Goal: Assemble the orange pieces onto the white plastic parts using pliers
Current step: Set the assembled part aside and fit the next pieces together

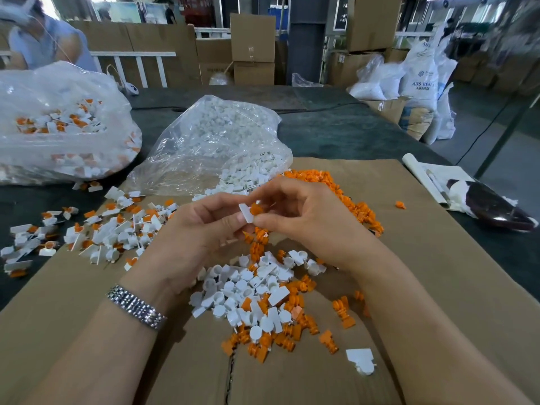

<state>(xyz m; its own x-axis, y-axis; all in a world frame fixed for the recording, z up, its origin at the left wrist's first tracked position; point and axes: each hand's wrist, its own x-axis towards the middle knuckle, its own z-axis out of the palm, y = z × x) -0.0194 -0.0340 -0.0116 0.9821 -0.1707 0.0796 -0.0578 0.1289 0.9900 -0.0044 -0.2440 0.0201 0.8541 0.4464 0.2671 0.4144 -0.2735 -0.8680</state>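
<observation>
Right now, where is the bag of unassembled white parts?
In the head view, the clear bag of white parts lies centre-left on the table, beyond both hands, its open mouth spilling onto the cardboard sheet beside the orange pile.

Dark table [336, 133] bears cardboard sheet [423, 258], parts bags [204, 141].

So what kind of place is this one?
Probably a factory or warehouse floor doing hand assembly: stacked cartons, resin sacks, and bulk bags of white parts on a worktable.
</observation>
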